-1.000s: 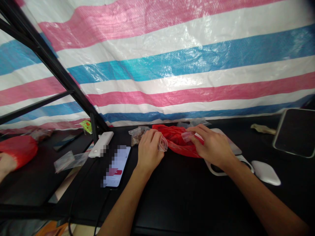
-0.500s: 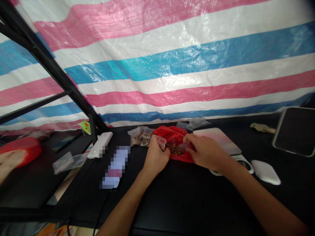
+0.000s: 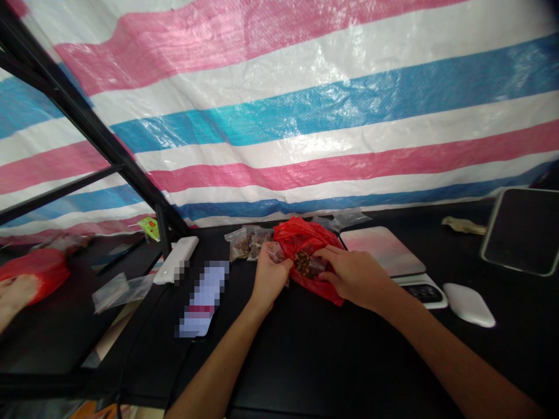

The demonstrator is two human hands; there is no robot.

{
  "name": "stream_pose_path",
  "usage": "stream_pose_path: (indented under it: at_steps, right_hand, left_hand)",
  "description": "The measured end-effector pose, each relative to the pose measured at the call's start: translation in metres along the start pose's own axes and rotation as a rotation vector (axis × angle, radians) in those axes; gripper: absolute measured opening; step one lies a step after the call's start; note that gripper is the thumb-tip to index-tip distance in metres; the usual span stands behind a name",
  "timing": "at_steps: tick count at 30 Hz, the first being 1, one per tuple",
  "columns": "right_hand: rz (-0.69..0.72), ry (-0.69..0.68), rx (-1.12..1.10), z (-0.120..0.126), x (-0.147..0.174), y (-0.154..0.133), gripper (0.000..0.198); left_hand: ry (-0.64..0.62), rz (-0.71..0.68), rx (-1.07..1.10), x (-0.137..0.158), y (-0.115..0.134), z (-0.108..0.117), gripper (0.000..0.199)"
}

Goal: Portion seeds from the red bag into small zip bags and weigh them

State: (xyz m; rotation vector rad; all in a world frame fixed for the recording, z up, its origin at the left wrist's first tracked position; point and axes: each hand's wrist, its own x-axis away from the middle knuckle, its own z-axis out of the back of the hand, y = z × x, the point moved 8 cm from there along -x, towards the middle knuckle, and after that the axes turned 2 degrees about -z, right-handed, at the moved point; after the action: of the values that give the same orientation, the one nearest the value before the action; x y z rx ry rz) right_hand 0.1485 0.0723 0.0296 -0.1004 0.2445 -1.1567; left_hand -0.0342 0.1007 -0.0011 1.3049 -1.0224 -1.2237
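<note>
An opened red plastic bag (image 3: 323,291) lies on the black table, with small brown pellet-like pieces (image 3: 302,263) inside. My left hand (image 3: 269,276), at the bag's left edge, is closed on a small clear plastic bag (image 3: 275,252). From the right, my right hand (image 3: 351,274) reaches into the red bag's mouth, its fingers pinching a small clear plastic container (image 3: 317,265) among the pieces. The container's exact shape is partly hidden by the fingers. Just behind my left hand sit filled clear bags (image 3: 243,244) of similar brown pieces.
Left of my arms are a phone (image 3: 204,299) and a white power bank (image 3: 177,260). To the right lie a pink-white flat device (image 3: 384,250), a white rounded case (image 3: 469,304) and a dark-screened tablet (image 3: 524,233). Another person's hand (image 3: 20,291) touches a red bag at far left.
My right hand has moved slightly left and the clear container sits lower among the pieces. The red bag's front edge has shifted down. My left hand still holds the small clear bag.
</note>
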Motion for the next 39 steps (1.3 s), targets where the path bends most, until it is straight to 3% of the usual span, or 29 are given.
stream_pose_path:
  at_steps: [5, 11, 16, 19, 26, 31, 39]
  right_hand:
    - [-0.020, -0.021, -0.044, -0.004, -0.002, -0.008, 0.032]
    - [-0.110, 0.002, -0.120, -0.005, -0.001, -0.005, 0.029]
    - [-0.205, 0.086, -0.103, 0.003, -0.003, 0.003, 0.026]
    - [-0.217, 0.143, -0.110, 0.010, -0.004, 0.005, 0.026]
    - [-0.066, 0.399, -0.254, 0.037, 0.003, -0.002, 0.034]
    - [0.186, 0.379, -0.308, 0.034, 0.005, -0.024, 0.036]
    - [0.202, 0.432, -0.288, 0.034, 0.005, -0.027, 0.035]
  left_hand:
    - [-0.033, 0.134, 0.175, 0.004, -0.010, -0.008, 0.039]
    - [-0.026, 0.149, 0.269, 0.004, -0.009, -0.008, 0.033]
    - [0.164, -0.135, -0.063, 0.003, 0.016, 0.013, 0.018]
    - [0.190, -0.250, -0.186, 0.006, 0.031, 0.016, 0.016]
    - [-0.067, -0.313, -0.329, 0.014, 0.031, -0.010, 0.015]
    - [-0.151, -0.283, -0.370, 0.016, 0.021, -0.017, 0.013]
    - [-0.209, -0.273, -0.263, 0.018, 0.023, -0.025, 0.021]
